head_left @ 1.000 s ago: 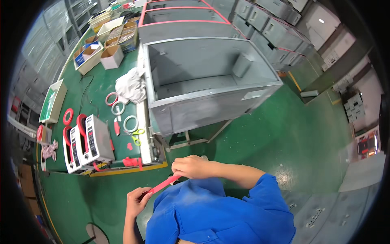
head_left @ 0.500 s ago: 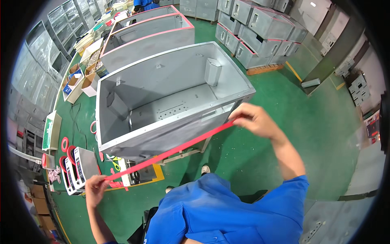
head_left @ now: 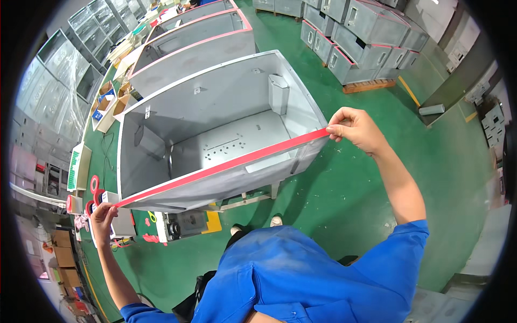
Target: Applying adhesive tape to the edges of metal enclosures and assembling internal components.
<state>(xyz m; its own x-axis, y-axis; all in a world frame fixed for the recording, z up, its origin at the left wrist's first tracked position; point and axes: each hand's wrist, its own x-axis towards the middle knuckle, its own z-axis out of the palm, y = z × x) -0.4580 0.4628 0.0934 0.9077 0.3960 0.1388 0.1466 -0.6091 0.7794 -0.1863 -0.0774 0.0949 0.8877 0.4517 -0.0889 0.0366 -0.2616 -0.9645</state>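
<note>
I have the red strip (head_left: 221, 168) drawn out full length now: a second ago it was a short bit held between my hands close to my chest, half a second ago it was only partly spread. Now my hands are wide apart, each pinched on one end. My left hand (head_left: 102, 214) holds the near-left end, down by the box's left corner; my right hand (head_left: 355, 129) grips the other end just past the right corner. The strip runs taut along the front rim of the open grey box (head_left: 215, 124), and I cannot tell if it touches the rim yet. I judge the length now matches that edge, so it looks ready to be laid down.

The box front sits just ahead of my blue jacket (head_left: 301, 274). Green floor (head_left: 355, 199) lies open to the right. On the left, tape rolls (head_left: 94, 184) and a small white stand crowd my left hand.
</note>
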